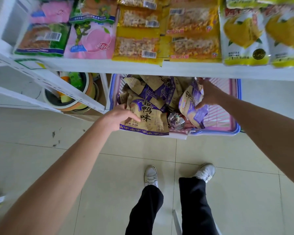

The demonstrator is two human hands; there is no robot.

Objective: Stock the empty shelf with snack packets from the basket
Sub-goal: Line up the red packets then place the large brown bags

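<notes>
A brown-and-purple packet (148, 116) printed with large dark characters lies over the near left rim of the basket (215, 132), its lower edge hanging past the rim above the floor (109, 167). The left hand (119, 116) holds its left side, thumb across the front and fingers (124, 106) curled over the upper edge. Deeper in on the right, the right hand (209, 94) grips a second packet (190, 102), paler and puffed, with purple trim. Its far fingertips are lost in blur under the shelf board (176, 68).

That white board cuts off the back of the basket, and the heap of packets (153, 89) beneath it is partly hidden. A crumpled silver wrapper (176, 120) sits between the two held packets. Its print is unreadable.

The basket is pink slatted plastic with a blue rim. The packets are glossy, creased film. On the board lie flat packs: green (41, 39), pink (90, 41), clear-windowed yellow (139, 44) and white-and-yellow (244, 36), their front edges overhanging.

Left of the basket a perforated white upright (58, 85) slants across some round tubs (70, 92) that are hard to make out. Pale floor tiles lie bare in front, where two white shoes (150, 175) stand.
</notes>
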